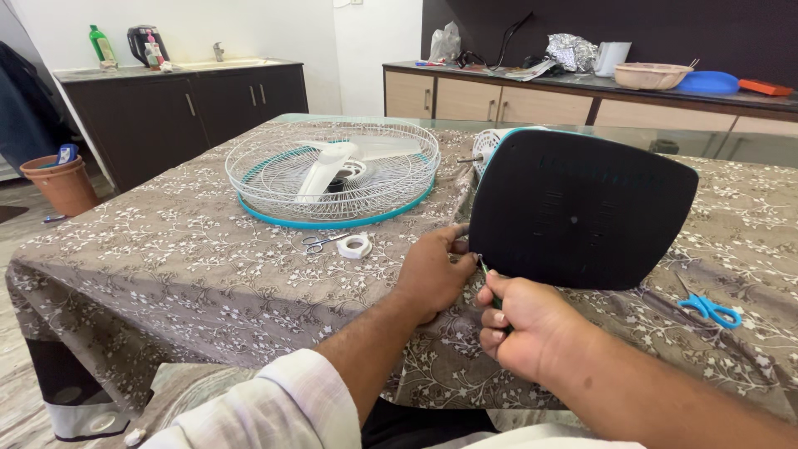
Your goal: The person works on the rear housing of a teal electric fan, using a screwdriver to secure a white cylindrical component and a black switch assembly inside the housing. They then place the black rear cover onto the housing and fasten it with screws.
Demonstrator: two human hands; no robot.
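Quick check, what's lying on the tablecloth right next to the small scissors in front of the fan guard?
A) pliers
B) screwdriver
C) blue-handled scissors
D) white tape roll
D: the white tape roll lies right beside the small scissors, just in front of the fan guard.

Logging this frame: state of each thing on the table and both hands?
fan base: tipped on edge, black underside facing the camera
left hand: steadying the base's lower left edge
right hand: closed on a green-handled screwdriver, tip at the base's edge
fan guard: lying flat, blade inside
small scissors: closed, flat
tape roll: flat
blue scissors: flat, blades nearly shut
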